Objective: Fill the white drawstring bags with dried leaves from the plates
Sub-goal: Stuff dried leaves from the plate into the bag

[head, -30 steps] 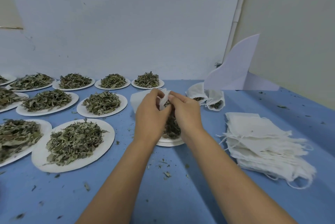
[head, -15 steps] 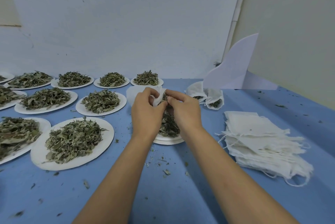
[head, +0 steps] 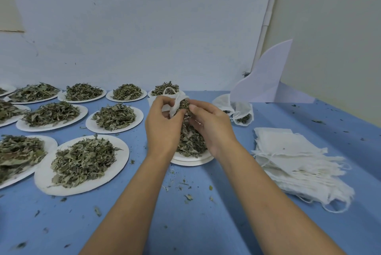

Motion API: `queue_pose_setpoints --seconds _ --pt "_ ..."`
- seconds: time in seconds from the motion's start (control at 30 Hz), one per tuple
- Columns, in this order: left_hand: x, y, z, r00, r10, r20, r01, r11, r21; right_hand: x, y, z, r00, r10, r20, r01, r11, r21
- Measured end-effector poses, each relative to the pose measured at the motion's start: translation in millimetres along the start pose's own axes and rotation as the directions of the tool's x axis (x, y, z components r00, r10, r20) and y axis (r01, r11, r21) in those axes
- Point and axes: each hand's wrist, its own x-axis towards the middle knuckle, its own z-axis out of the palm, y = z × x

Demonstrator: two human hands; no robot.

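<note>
Both hands meet above a white plate (head: 191,161) heaped with dried leaves (head: 190,141). My left hand (head: 164,127) pinches the rim of a white drawstring bag (head: 176,104), whose loop of string sticks up behind it. My right hand (head: 210,127) holds a clump of dried leaves (head: 184,104) at the bag's mouth. Most of the bag is hidden behind my hands.
Several white plates (head: 115,129) of dried leaves cover the blue table (head: 195,223) to the left. A stack of empty bags (head: 299,160) lies at right. Filled bags (head: 239,110) sit behind, by a white folded card (head: 266,77). Leaf crumbs dot the table.
My hands have lifted slightly with the bag, and the right hand has brought leaves up to the bag's mouth.
</note>
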Motion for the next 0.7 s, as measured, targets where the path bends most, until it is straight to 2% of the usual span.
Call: queue_pose_setpoints --seconds 0.07,0.17,0.3,0.43,0.57,0.63,0.7 --pt "-0.9 4.8 1.4 1.0 -0.012 -0.008 0.012 0.997 -0.074 1.0 -0.6 0.8 1.0 -0.014 -0.028 0.016 0.999 0.052" --pt "-2.2 9.8 2.5 1.0 0.004 -0.001 -0.004 0.981 -0.192 2.8 -3.1 -0.7 0.996 0.085 -0.001 -0.084 0.984 0.156" --pt "-1.6 9.7 0.8 0.998 0.033 0.049 -0.019 0.964 -0.267 1.4 -4.8 -0.7 0.983 0.148 0.107 -0.157 0.984 0.086" --pt "-1.4 3.5 -1.5 0.994 0.042 0.1 -0.031 0.994 -0.104 2.5 -0.2 0.5 0.992 0.114 0.047 -0.116 0.993 0.03" --pt "-2.1 -1.6 -2.0 0.988 0.0 0.157 -0.017 0.994 0.105 5.3 3.2 -2.4 0.993 -0.051 -0.109 0.035 0.989 -0.144" --pt "-3.0 -3.4 -3.2 0.992 0.022 0.123 -0.05 0.973 0.226 7.9 4.3 -6.6 0.971 -0.182 -0.152 0.119 0.928 -0.353" --pt "-3.1 -4.2 -4.7 0.997 0.08 0.019 -0.082 0.96 0.267 8.1 4.8 -9.1 0.94 -0.317 -0.128 0.197 0.808 -0.555"
